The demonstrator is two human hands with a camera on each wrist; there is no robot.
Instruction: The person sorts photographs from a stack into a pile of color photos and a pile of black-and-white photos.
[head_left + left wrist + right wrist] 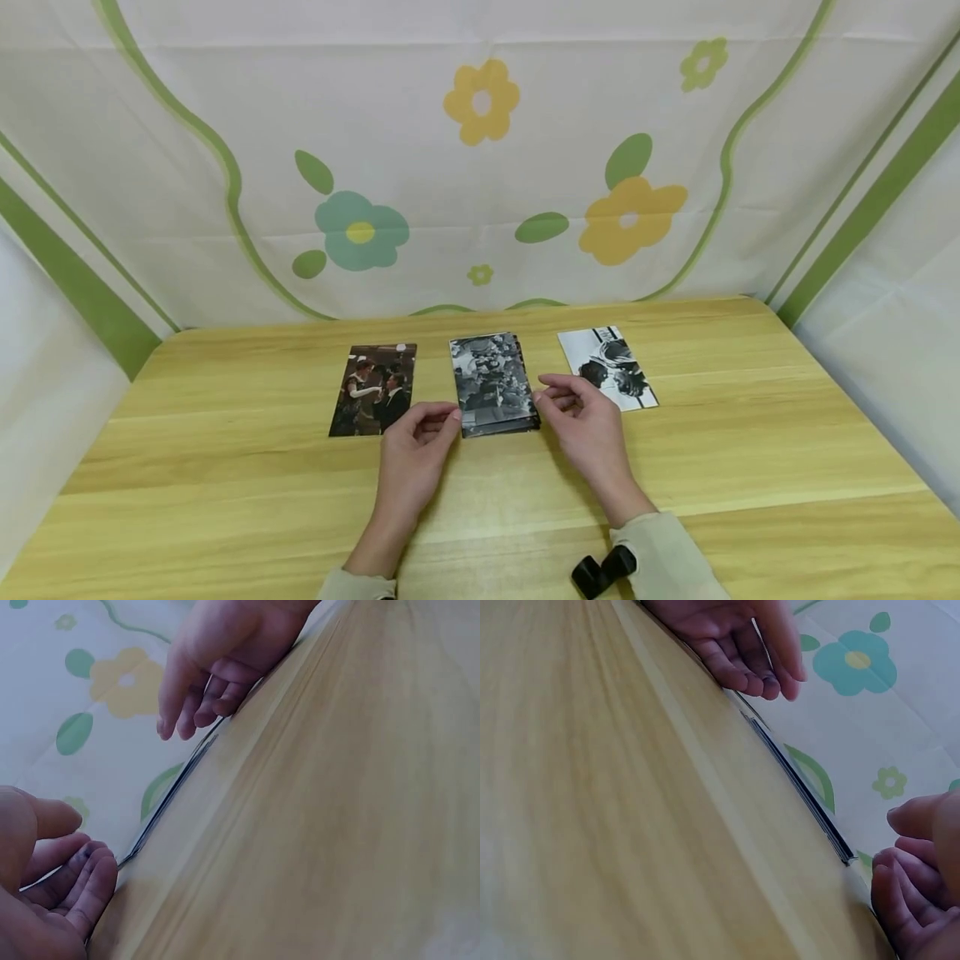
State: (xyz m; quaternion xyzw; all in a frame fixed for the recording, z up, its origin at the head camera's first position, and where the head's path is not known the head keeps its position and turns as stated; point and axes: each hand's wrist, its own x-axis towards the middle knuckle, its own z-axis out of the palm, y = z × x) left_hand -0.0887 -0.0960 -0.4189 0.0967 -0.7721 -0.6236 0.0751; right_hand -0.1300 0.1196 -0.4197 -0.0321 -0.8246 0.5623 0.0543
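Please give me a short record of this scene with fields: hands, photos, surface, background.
left hand: fingers loosely curled at the near left corner of the middle stack, holding nothing
right hand: relaxed at the stack's right edge, contact unclear
middle stack: several photos, black-and-white picture on top
left photo: single dark colour print, flat
right photo: single black-and-white print, flat
surface: wooden table
background: flowered cloth

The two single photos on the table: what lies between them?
In the head view, a stack of photos lies between the colour photo and the black-and-white photo.
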